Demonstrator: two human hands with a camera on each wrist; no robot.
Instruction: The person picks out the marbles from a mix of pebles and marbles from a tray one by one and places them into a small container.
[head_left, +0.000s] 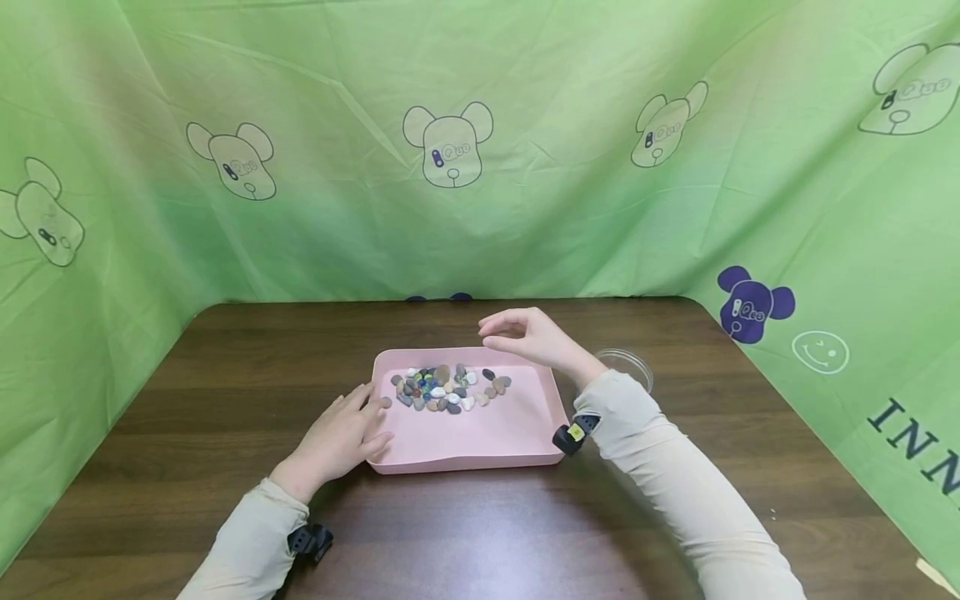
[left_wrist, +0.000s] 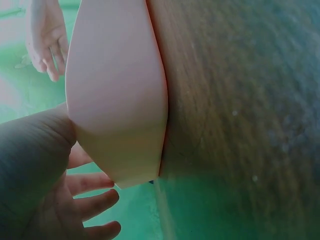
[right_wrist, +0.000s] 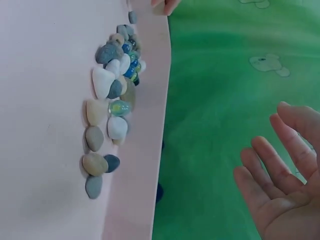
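A shallow pink tray (head_left: pixel 480 437) sits on the dark wood-grained surface (head_left: pixel 465 542), and the stones (head_left: pixel 438 392) lie inside it, gathered in its far half. They form a dense cluster at left that thins into a short trail toward the right, in white, grey, beige and brown. Shiny glass marbles (right_wrist: pixel 133 68), blue and green, nestle among them. One dark stone (head_left: pixel 488 374) lies toward the right end, near some beige and grey ones, and a single grey stone (head_left: pixel 386 402) lies by the tray's left wall, close to the left hand's fingertips.

The left hand (head_left: pixel 337 437) rests at the tray's left side, its fingers loosely spread and its thumb reaching over the rim by the near left corner. The right hand (head_left: pixel 536 337) hangs over the tray's far rim, right of the middle; its thumb and fingers stand apart, with nothing between them.

A clear round container (head_left: pixel 633 358) stands just right of the tray, partly hidden behind the right wrist. Both arms wear pale sleeves (head_left: pixel 697 483) and black wrist devices (head_left: pixel 311 542). Behind the surface hangs green cloth (head_left: pixel 450 242) printed with bear heads (head_left: pixel 452 154).
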